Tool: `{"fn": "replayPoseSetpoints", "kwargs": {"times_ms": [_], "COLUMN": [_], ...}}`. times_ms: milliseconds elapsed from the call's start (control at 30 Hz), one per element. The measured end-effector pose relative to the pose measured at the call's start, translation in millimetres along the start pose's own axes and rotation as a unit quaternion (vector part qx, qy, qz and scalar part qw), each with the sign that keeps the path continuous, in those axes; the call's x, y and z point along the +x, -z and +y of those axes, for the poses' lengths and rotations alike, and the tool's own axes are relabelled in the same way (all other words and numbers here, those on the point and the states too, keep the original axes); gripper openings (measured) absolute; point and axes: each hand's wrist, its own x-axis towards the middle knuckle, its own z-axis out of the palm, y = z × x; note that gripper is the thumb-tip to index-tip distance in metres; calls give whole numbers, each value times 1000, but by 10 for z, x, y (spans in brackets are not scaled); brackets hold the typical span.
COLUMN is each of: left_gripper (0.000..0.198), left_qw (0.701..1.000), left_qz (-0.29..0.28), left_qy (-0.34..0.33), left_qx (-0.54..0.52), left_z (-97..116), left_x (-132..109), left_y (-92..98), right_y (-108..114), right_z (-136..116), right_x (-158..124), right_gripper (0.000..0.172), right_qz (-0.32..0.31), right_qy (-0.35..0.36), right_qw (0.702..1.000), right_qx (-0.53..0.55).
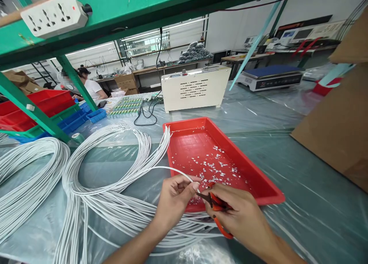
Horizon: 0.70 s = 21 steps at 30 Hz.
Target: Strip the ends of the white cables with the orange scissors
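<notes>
Between thumb and fingers, my left hand [176, 197] pinches the end of a white cable [166, 167] that arcs over from a large coiled bundle of white cables [106, 187]. My right hand [238, 206] grips a pair of scissors [222, 225] with orange handles and dark blades. The blade tips are at the cable end, close to my left fingertips; whether they touch it I cannot tell. Both hands are over the near end of a red tray [186, 141], whose floor is strewn with small white and silvery scraps [214, 168].
Another cable coil [31, 172] lies at far left. Behind the tray stand a cream metal box [195, 89] and a weighing scale [270, 76]. A cardboard box [336, 129] is on the right. Overhead runs a green beam [138, 7] with a power strip [54, 16]. A person [93, 89] sits beyond.
</notes>
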Motion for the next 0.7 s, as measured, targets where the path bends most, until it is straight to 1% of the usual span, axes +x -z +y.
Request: {"fn": "replayPoseSetpoints", "kwargs": {"times_ms": [67,167,267,333,400,433,500,533,600,633,700], "left_gripper": [23,26,26,24,23,22,21,21,20,20,22], "left_qw": [1000,999,997,995,993,993,992,991,988,986,982], "left_qz": [-6,-39,-69,-81,-82,-77,-61,-55,-46,-44,-36], "left_qy": [-2,21,39,40,40,41,53,62,79,87,101], "left_qx": [6,-4,-23,-43,-70,-81,-100,-107,-125,-136,-155], "left_z": [7,30,51,53,46,40,27,19,4,-3,-14], "left_x": [-1,1,-4,-10,-15,-15,-11,-8,1,7,18], "left_y": [3,18,37,48,57,60,63,63,57,53,44], "right_y": [-13,-37,-54,-58,-54,-47,-26,-11,19,34,56], "right_z": [9,25,41,58,85,103,141,160,199,217,250], "right_x": [-10,-15,18,55,85,94,100,99,97,98,103], "right_gripper": [13,15,11,9,10,10,12,12,9,9,16], "right_qz": [11,5,-17,-33,-38,-37,-17,0,34,49,61], "right_qy": [-8,-60,-121,-143,-156,-159,-160,-152,-130,-122,-117], "right_qw": [1000,996,977,960,948,947,958,969,988,991,982], "right_qx": [3,67,175,240,274,275,239,197,72,-3,-135]}}
